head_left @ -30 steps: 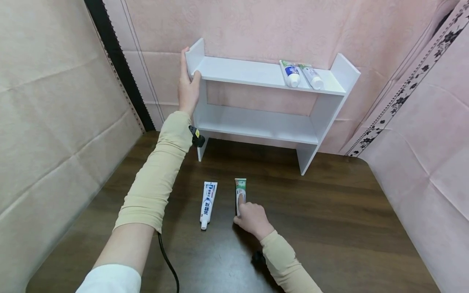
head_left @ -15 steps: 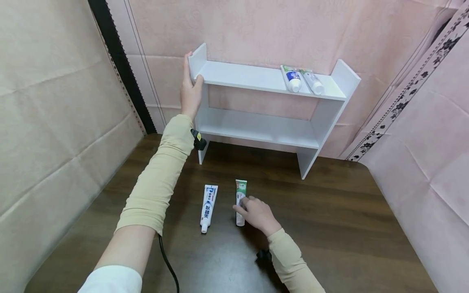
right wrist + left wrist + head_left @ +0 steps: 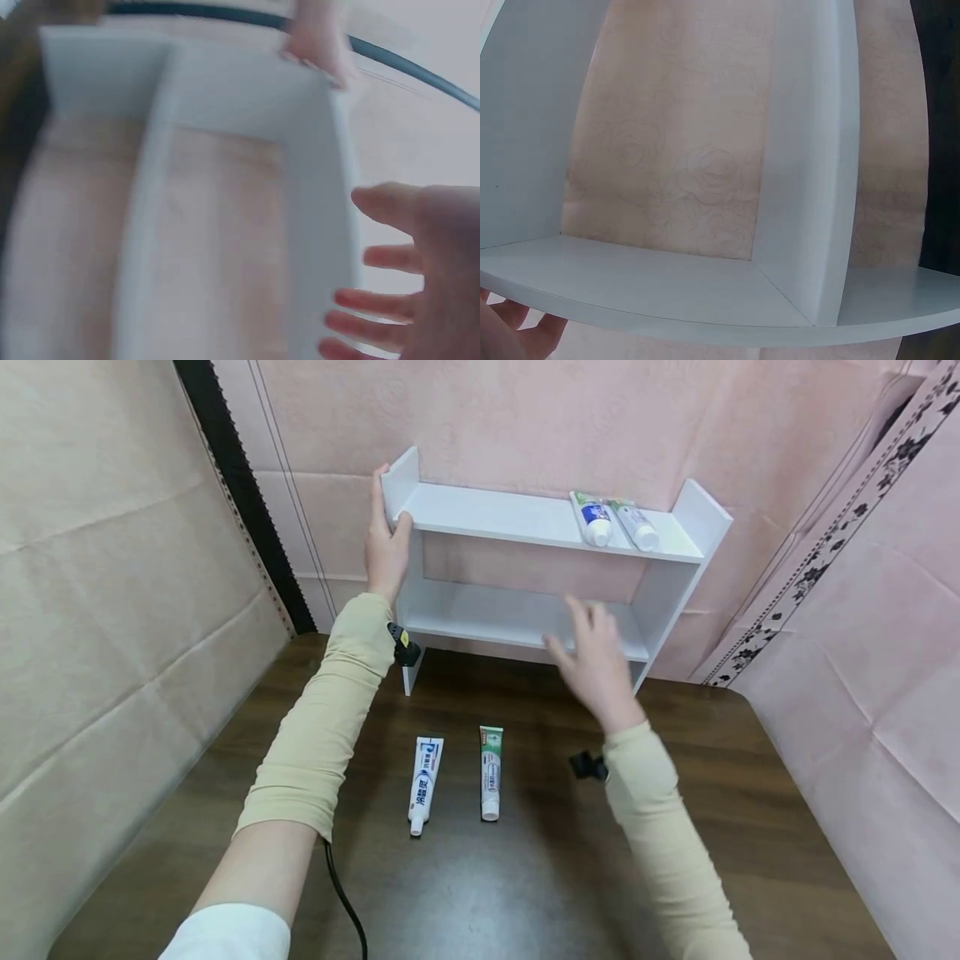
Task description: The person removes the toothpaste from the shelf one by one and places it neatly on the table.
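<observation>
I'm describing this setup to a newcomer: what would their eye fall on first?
Probably the white shelf unit before the pink backdrop, its left side gripped by the left hand. Next, the right hand, fingers spread, in front of the lower shelf. Then the tubes: two on the top shelf's right end, two on the dark table.

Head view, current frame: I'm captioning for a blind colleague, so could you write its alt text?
A person's left hand grips the left side of a white shelf while the empty right hand hovers before its lower board. Two tubes lie near the right end of the top board; two other tubes lie apart on the brown table.
</observation>
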A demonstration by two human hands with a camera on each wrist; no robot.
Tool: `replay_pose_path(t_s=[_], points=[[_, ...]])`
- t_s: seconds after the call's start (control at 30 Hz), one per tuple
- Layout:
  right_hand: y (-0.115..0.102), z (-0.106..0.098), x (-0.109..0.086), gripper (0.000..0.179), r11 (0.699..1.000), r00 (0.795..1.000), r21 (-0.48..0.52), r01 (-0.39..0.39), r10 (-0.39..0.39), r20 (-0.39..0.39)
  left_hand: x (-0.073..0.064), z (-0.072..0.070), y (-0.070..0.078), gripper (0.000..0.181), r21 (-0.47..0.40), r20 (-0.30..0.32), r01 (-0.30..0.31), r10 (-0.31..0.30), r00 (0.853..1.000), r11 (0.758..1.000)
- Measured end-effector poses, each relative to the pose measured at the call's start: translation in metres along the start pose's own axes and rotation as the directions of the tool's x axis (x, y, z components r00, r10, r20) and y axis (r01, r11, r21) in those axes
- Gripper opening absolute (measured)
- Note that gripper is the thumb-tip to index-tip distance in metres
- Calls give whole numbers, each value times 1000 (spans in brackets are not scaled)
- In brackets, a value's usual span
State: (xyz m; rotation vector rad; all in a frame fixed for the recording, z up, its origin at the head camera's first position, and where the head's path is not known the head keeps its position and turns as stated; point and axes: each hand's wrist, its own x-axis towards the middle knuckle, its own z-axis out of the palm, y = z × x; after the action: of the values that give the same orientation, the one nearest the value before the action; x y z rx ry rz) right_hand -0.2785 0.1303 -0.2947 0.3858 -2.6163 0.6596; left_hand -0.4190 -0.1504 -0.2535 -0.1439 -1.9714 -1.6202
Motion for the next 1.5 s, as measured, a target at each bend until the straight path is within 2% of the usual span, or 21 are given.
replay_pose_path(t_s=[0.1, 0.17, 0.3, 0.43, 0.7, 0.93, 1.03, 1.17, 1.37, 1.5], points=[[-4, -31, 26, 65, 1000, 992, -21, -16, 13, -128, 0, 1, -1, 64, 12, -3, -2, 2, 1000, 1000], [-5, -44, 41, 66, 999, 984, -39, -23, 16, -176, 0, 1, -1, 64, 23, -8, -1, 1, 1000, 1000], [-4, -56, 64, 65, 997, 983, -58, -40, 29, -182, 0, 1, -2, 65, 28, -14, -5, 6, 1000, 1000], [-1, -56, 74, 61, 996, 985, -52, -76, 67, -159, -2, 1, -3, 65, 18, -6, -2, 2, 1000, 1000], [0, -52, 79, 45, 986, 959, -8, -168, 161, -235, -4, 1, -2, 64, 12, -9, 6, -6, 1000, 1000], [-1, -55, 81, 53, 977, 966, -49, -209, 199, -165, -3, 0, -2, 64, 2, -7, 24, -24, 1000, 1000], [1, -54, 81, 54, 978, 969, -53, -200, 190, -159, -3, -1, -2, 64, -3, -3, 24, -24, 1000, 1000], [5, -50, 81, 52, 986, 964, -15, -168, 161, -210, -2, -2, -1, 64, -3, 0, 15, -15, 1000, 1000], [9, -43, 74, 39, 989, 932, 61, -131, 144, -332, -2, -1, 0, 63, 18, -6, -4, 4, 1000, 1000], [4, -44, 62, 35, 989, 920, 87, -122, 145, -364, -1, -1, -1, 63, 25, -5, 0, 1, 1000, 1000]])
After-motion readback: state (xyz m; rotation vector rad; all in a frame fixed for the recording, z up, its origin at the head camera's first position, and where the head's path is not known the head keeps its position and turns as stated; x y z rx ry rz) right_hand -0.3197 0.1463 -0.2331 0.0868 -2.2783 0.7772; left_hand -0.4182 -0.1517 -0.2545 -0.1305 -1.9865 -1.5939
